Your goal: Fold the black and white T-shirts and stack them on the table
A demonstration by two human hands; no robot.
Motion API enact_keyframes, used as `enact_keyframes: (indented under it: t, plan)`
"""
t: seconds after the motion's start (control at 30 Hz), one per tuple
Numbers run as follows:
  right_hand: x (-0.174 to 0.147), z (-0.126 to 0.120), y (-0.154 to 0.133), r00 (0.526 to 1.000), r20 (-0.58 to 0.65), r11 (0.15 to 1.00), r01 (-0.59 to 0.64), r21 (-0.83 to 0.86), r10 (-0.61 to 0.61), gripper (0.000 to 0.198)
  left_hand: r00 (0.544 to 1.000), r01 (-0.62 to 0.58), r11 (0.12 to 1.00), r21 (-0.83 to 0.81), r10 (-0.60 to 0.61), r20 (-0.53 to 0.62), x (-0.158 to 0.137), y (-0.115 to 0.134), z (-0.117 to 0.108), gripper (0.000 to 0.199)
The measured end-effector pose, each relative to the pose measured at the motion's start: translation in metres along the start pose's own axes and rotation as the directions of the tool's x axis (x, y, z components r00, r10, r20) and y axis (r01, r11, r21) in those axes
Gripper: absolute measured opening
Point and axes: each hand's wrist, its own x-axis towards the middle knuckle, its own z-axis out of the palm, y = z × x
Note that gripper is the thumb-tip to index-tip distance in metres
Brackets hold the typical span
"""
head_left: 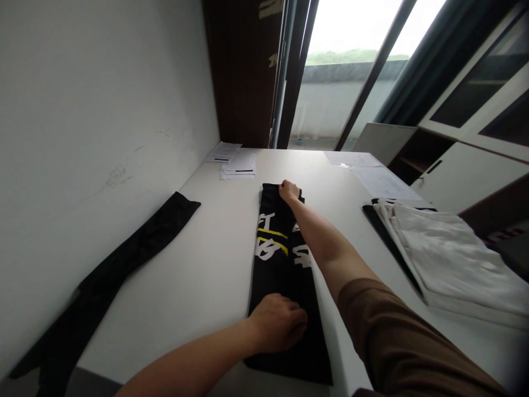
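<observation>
A black garment [273,281] with white lettering and yellow stripes lies folded into a long strip in the middle of the white table. At its far end, my right hand [290,191] is closed on the edge of the cloth, the fingers partly hidden behind it. Lower down, my left hand [278,324] rests on the near part of the garment with its fingers curled closed against the fabric. The fingertips of the left hand are hidden under it.
Another black garment [140,242] lies stretched along the left side, by the wall. On the right is a stack of folded clothes, a white garment [450,253] on top. Paper sheets [239,164] lie at the far left of the table [198,275], more sheets [384,179] at the far right.
</observation>
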Motion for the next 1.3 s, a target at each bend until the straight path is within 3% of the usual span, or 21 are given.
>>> enact_keyframes:
  t: [0.13, 0.37, 0.53, 0.67, 0.77, 0.9, 1.1, 1.2, 1.3]
  plan:
    - [-0.007, -0.005, 0.009, 0.996, -0.002, 0.996, -0.088, -0.021, 0.088, 0.034, 1.0, 0.012, 1.0, 0.013, -0.012, -0.001, 0.0, 0.001, 0.0, 0.013]
    - [-0.002, -0.016, 0.03, 0.995, 0.102, 0.999, -0.005, 0.043, 0.0, 0.035, 0.999, 0.032, 0.999, 0.02, -0.032, 0.007, 0.0, 0.003, 0.0, 0.011]
    - [0.003, -0.028, 0.047, 0.95, 0.313, 0.997, -0.027, 0.079, 0.001, 0.03, 0.999, 0.044, 0.999, 0.016, -0.045, 0.019, -0.001, 0.003, -0.001, 0.01]
    - [0.0, -0.035, 0.057, 0.913, 0.408, 0.988, -0.08, 0.133, 0.019, 0.034, 0.999, 0.039, 0.999, 0.017, -0.04, 0.008, -0.001, 0.003, 0.0, 0.01]
    - [-0.006, -0.038, 0.061, 0.894, 0.446, 0.98, -0.052, 0.192, -0.041, 0.042, 0.999, 0.04, 0.999, 0.014, -0.04, 0.003, -0.001, 0.004, 0.0, 0.01]
    - [-0.011, -0.041, 0.06, 0.894, 0.423, 0.973, 0.058, 0.225, -0.152, 0.043, 0.999, 0.04, 0.999, 0.01, -0.04, 0.007, 0.0, 0.003, 0.0, 0.009]
    - [-0.01, -0.042, 0.056, 0.929, 0.308, 0.979, 0.194, 0.067, -0.205, 0.036, 0.999, 0.032, 0.999, 0.025, -0.032, 0.003, 0.0, 0.003, -0.001, 0.01]
    - [-0.008, -0.042, 0.053, 0.943, 0.285, 0.985, 0.162, 0.056, -0.172, 0.026, 1.0, 0.029, 0.999, 0.027, -0.029, 0.012, 0.0, 0.003, -0.002, 0.01]
    - [-0.002, -0.043, 0.047, 0.946, 0.318, 0.994, 0.031, 0.105, -0.063, 0.022, 0.999, 0.028, 0.999, 0.024, -0.028, 0.027, -0.001, 0.003, -0.001, 0.01]
